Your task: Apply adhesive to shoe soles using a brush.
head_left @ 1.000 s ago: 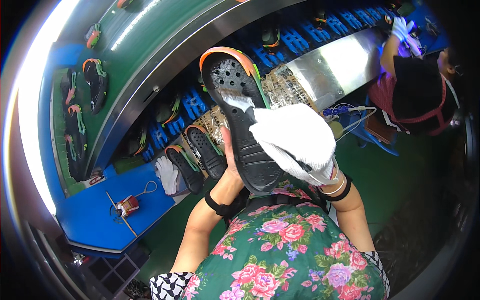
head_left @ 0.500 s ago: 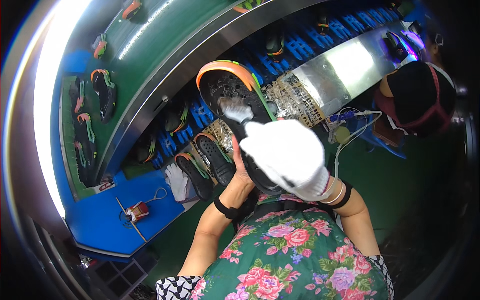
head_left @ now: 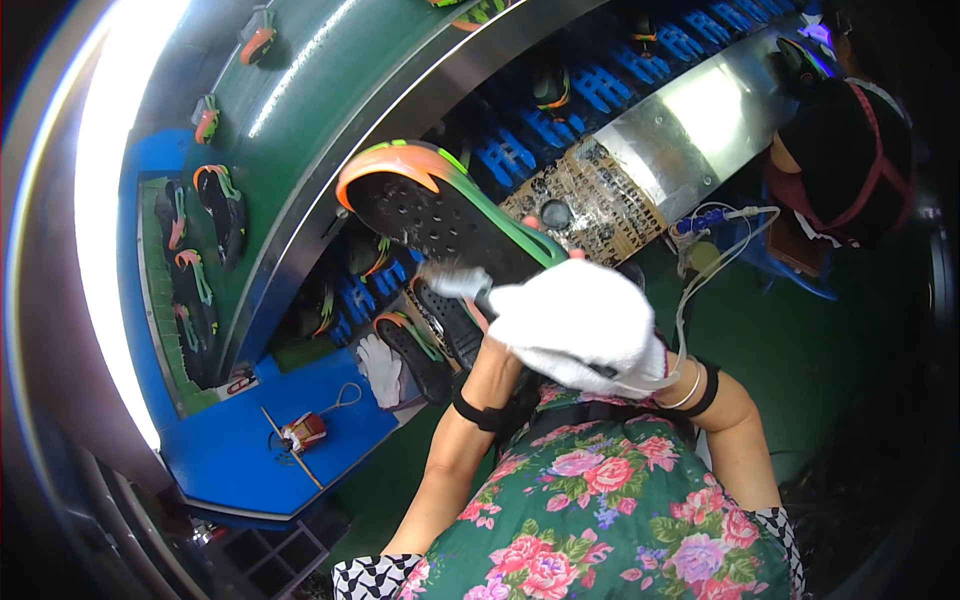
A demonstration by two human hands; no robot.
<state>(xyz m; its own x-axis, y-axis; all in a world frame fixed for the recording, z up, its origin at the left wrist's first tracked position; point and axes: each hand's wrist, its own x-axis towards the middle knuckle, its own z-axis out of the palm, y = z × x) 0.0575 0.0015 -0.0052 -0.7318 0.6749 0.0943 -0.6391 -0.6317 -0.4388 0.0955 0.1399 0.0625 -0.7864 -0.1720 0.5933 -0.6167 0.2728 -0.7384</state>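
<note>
A black shoe sole point(head_left: 433, 222) with an orange toe edge and a green side edge is held up tilted in front of me. My left hand point(head_left: 498, 352) grips it from beneath; fingertips show along its far edge, and the glove covers part of the grip. My right hand point(head_left: 580, 318), in a white knitted glove, is closed around a brush point(head_left: 458, 281) with pale bristles. The bristles are blurred and lie at the sole's near edge; I cannot tell if they touch. Two similar soles, one of them a black sole point(head_left: 415, 358), rest just beyond my left forearm.
A white glove point(head_left: 380, 368) lies beside those soles. On the blue table point(head_left: 230, 455) stands a red-and-white container point(head_left: 303, 432) with a stick across it. Several shoe parts sit on the green conveyor point(head_left: 310, 150). Blue racks point(head_left: 505, 158) line a bench; another person point(head_left: 835, 165) is at the right.
The sole has tilted and shifted left. The brush has moved from the sole's upper face down to its near edge. The whole view has shifted slightly.
</note>
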